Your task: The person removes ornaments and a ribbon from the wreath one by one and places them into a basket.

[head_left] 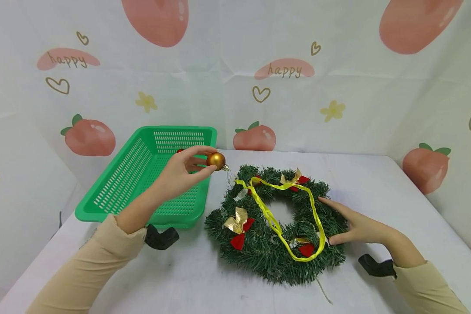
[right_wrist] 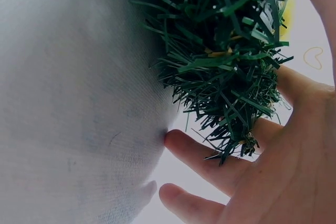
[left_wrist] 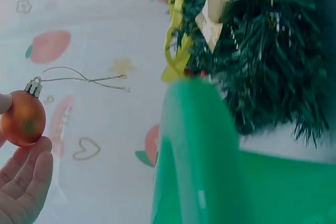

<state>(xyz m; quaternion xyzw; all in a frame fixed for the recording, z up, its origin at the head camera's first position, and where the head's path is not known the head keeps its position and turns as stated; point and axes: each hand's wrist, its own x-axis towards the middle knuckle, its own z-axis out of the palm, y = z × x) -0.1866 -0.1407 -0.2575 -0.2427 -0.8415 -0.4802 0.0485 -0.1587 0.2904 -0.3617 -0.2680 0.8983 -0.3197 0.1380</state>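
Note:
Between the thumb and fingers of my left hand (head_left: 179,173), a gold Christmas ball (head_left: 215,160) is held up near the basket's right side. The left wrist view shows the ball (left_wrist: 23,121) with its silver cap and a thin hanging string (left_wrist: 86,80). A green Christmas wreath (head_left: 274,266) lies on the table, with a yellow ribbon (head_left: 317,218) looped loosely across it. My right hand (head_left: 363,227) touches the wreath's right side. In the right wrist view, its extended fingers (right_wrist: 202,161) are spread beside the wreath's needles (right_wrist: 231,66).
A green plastic basket (head_left: 102,216) stands at the left, a red item (head_left: 179,150) partly visible inside. Gold and red bows (head_left: 239,220) decorate the wreath. A pale cord (head_left: 323,291) trails from its front edge onto the white table (head_left: 204,279). A printed curtain (head_left: 220,56) hangs behind.

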